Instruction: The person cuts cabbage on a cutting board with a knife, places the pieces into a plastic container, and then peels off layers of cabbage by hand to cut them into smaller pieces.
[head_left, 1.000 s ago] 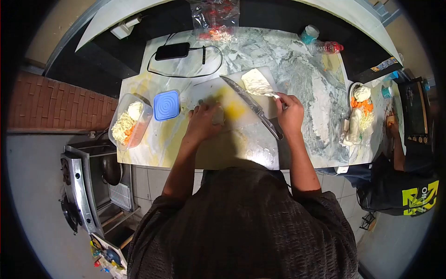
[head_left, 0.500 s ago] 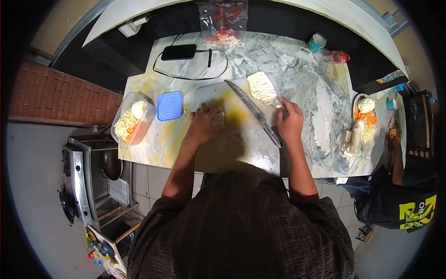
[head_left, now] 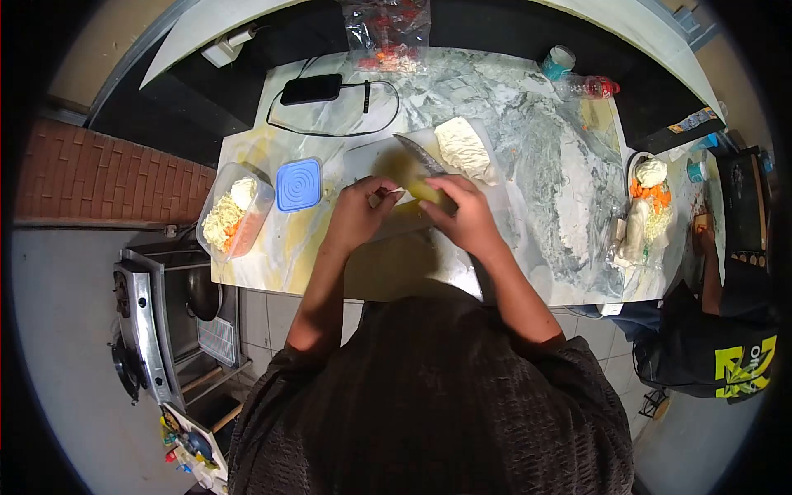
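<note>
My left hand (head_left: 356,214) is closed in a pinch on a small white piece (head_left: 398,190) above the cutting board (head_left: 375,155). Close beside it, my right hand (head_left: 466,214) has its fingers curled together under a bright patch of light; whatever they hold is hidden. A knife (head_left: 417,150) lies on the board, its blade showing beyond my right hand and its handle mostly covered. Behind my right hand a larger white slab (head_left: 466,151) with a creased surface rests on the board.
At left stand a clear container (head_left: 266,216) of shredded white and orange food and a blue lid (head_left: 299,186). A phone (head_left: 311,89) with a cable lies behind. Plastic bag (head_left: 388,41), jar (head_left: 558,61) and bottle (head_left: 592,87) are at the back. A co-worker's hand (head_left: 704,239) is at right.
My left hand has lifted the small white piece off the board. My right hand has left the slab's edge and moved left over the knife, close to my left hand.
</note>
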Tool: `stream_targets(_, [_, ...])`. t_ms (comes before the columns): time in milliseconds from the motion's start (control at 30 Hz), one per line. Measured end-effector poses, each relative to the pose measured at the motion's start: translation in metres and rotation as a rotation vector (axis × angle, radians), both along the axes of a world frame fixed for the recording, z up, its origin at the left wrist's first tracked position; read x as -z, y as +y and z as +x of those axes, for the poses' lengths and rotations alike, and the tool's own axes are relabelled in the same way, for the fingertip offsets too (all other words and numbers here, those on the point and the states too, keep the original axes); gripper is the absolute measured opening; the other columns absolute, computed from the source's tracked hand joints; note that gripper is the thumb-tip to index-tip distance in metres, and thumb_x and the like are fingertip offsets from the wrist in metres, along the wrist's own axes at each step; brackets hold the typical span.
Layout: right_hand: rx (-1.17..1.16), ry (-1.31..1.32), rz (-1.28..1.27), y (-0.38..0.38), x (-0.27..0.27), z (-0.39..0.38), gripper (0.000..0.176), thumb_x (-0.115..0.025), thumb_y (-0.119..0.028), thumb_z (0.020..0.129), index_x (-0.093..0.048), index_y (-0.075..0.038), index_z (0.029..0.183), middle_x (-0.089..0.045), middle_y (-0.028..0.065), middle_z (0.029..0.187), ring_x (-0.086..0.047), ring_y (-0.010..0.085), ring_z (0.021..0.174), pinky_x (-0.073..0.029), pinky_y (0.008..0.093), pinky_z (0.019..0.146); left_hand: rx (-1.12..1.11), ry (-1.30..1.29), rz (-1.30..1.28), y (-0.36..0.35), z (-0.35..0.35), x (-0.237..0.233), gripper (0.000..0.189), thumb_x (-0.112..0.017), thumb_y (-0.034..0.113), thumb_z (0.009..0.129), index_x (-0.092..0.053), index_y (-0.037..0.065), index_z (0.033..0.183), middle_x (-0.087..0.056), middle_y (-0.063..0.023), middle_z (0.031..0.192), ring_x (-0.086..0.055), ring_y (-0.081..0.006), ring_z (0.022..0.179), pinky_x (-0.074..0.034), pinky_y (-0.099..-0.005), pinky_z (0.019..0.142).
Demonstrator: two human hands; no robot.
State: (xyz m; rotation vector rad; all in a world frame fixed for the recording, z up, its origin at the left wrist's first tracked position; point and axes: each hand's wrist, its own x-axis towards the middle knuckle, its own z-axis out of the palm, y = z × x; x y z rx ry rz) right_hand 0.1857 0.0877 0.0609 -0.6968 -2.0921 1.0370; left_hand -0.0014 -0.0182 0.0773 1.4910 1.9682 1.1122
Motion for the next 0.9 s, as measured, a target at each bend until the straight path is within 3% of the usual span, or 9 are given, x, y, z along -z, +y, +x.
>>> stream_targets(100, [-0.066, 0.078, 0.048, -0.007, 0.004, -0.012, 0.030, -0.076, -0.014, 0.081, -0.068, -0.004, 0.107, -0.068, 0.0137, 0.097, -0.065, 0.0305, 0.090, -0.052, 0.0376, 0.079, -0.017, -0.152, 0.001, -0.001, 0.005, -0.006, 0.016, -0.073, 0.010, 0.085, -0.068, 0.002, 0.098, -0.070, -0.0083, 0.087, -0.065, -0.0155, 0.076, -0.051, -0.0280, 0.068])
stream_targets(167, [-0.048, 0.064, -0.135, -0.011, 0.008, -0.014, 0.029, -0.076, -0.016, 0.083, -0.068, -0.004, 0.107, -0.070, 0.0125, 0.092, -0.067, 0.0255, 0.080, -0.053, 0.0350, 0.074, -0.014, -0.225, 0.068, -0.001, 0.009, -0.008, 0.017, -0.073, 0.011, 0.087, -0.067, 0.001, 0.098, -0.068, -0.0041, 0.086, -0.061, -0.0108, 0.076, -0.050, -0.0266, 0.070])
stream_targets(267, [-0.063, 0.046, -0.353, -0.011, 0.025, -0.014, 0.025, -0.075, -0.017, 0.085, -0.068, -0.003, 0.104, -0.071, 0.0105, 0.086, -0.065, 0.0172, 0.070, -0.051, 0.0302, 0.067, -0.048, -0.314, 0.024, -0.003, 0.011, -0.006, 0.018, -0.074, 0.010, 0.087, -0.065, 0.000, 0.098, -0.067, -0.0017, 0.086, -0.060, -0.0096, 0.079, -0.049, -0.0258, 0.073])
stream_targets(367, [-0.043, 0.049, -0.397, -0.009, 0.031, -0.012, 0.021, -0.075, -0.015, 0.085, -0.069, -0.003, 0.102, -0.070, 0.0076, 0.078, -0.061, 0.0102, 0.066, -0.049, 0.0260, 0.064, -0.037, -0.296, -0.003, -0.005, 0.010, 0.001, 0.020, -0.073, 0.006, 0.087, -0.062, 0.002, 0.102, -0.065, 0.0000, 0.093, -0.059, -0.0092, 0.082, -0.048, -0.0251, 0.077])
stream_targets(600, [-0.024, 0.122, -0.463, -0.007, 0.023, -0.008, 0.016, -0.072, -0.011, 0.086, -0.070, -0.003, 0.101, -0.066, 0.0012, 0.075, -0.057, 0.0057, 0.068, -0.046, 0.0226, 0.062, -0.085, -0.411, 0.076, -0.005, 0.016, 0.011, 0.024, -0.074, 0.006, 0.086, -0.060, 0.001, 0.104, -0.064, -0.0034, 0.091, -0.063, -0.0114, 0.087, -0.051, -0.0268, 0.079])
stream_targets(700, [-0.015, 0.112, -0.485, -0.007, 0.017, -0.006, 0.014, -0.069, -0.006, 0.090, -0.068, 0.000, 0.102, -0.064, -0.0031, 0.082, -0.054, 0.0020, 0.072, -0.045, 0.0187, 0.065, -0.031, -0.401, 0.089, -0.005, 0.015, 0.011, 0.024, -0.073, 0.006, 0.087, -0.060, 0.001, 0.107, -0.064, -0.0035, 0.096, -0.064, -0.0126, 0.086, -0.051, -0.0269, 0.080])
stream_targets(767, [-0.020, 0.127, -0.444, -0.007, 0.013, -0.004, 0.013, -0.066, -0.005, 0.090, -0.068, -0.001, 0.102, -0.060, -0.0052, 0.080, -0.050, 0.0012, 0.070, -0.042, 0.0180, 0.064, -0.046, -0.670, 0.095, -0.005, 0.015, 0.012, 0.029, -0.071, 0.002, 0.087, -0.060, 0.004, 0.113, -0.061, -0.0058, 0.115, -0.063, -0.0147, 0.096, -0.050, -0.0275, 0.083])
stream_targets(800, [-0.019, 0.129, -0.443, -0.005, 0.013, -0.003, 0.013, -0.066, -0.005, 0.090, -0.068, -0.001, 0.102, -0.060, -0.0052, 0.080, -0.050, 0.0012, 0.070, -0.042, 0.0180, 0.064, -0.044, -0.668, 0.096, -0.005, 0.014, 0.012, 0.029, -0.071, 0.002, 0.087, -0.060, 0.004, 0.113, -0.061, -0.0058, 0.115, -0.063, -0.0147, 0.096, -0.050, -0.0275, 0.083])
stream_targets(900, [-0.038, 0.125, -0.496, -0.002, 0.014, -0.001, 0.014, -0.065, -0.006, 0.088, -0.068, -0.002, 0.102, -0.059, -0.0031, 0.077, -0.051, 0.0035, 0.068, -0.043, 0.0204, 0.061, 0.036, -0.601, 0.075, -0.009, 0.012, 0.012, 0.036, -0.069, 0.002, 0.087, -0.059, 0.009, 0.120, -0.050, -0.0072, 0.135, -0.060, -0.0194, 0.111, -0.049, -0.0306, 0.090])
